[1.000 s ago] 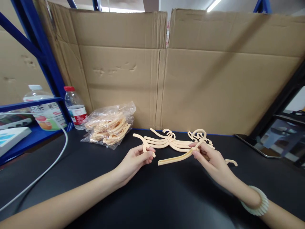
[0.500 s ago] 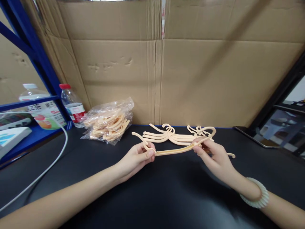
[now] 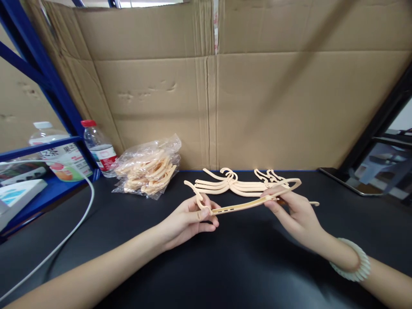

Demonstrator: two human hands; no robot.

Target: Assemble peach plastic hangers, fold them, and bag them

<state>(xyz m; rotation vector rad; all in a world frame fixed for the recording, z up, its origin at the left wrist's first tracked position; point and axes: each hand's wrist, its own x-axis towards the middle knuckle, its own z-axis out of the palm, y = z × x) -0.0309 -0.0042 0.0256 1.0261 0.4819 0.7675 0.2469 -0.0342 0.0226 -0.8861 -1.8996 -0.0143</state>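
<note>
A cream plastic clothes hanger [image 3: 240, 207] is held between my two hands above the black table. My left hand [image 3: 189, 219] pinches its left end, where a curved piece rises up and to the left. At the other end my right hand [image 3: 294, 210] has thumb and fingers closed on the hanger, near a large curved loop. A row of slots shows along the hanger's middle bar. Just behind lies a stack of similar hangers [image 3: 214, 186], with hooks and curved ends sticking up. Part of the stack is hidden behind my right hand.
A clear bag of cream hanger parts [image 3: 151, 167] lies at the back left. Beside it stands a red-capped water bottle [image 3: 101, 150]. A white cable [image 3: 75, 223] curves over the table's left side. Cardboard [image 3: 273, 107] walls the back; a flat dark device [image 3: 347, 184] lies far right.
The held hanger has rolled slightly, so the slots in its bar now show. Both hands have shifted a little to the right and down in view. The camera view has moved slightly.
</note>
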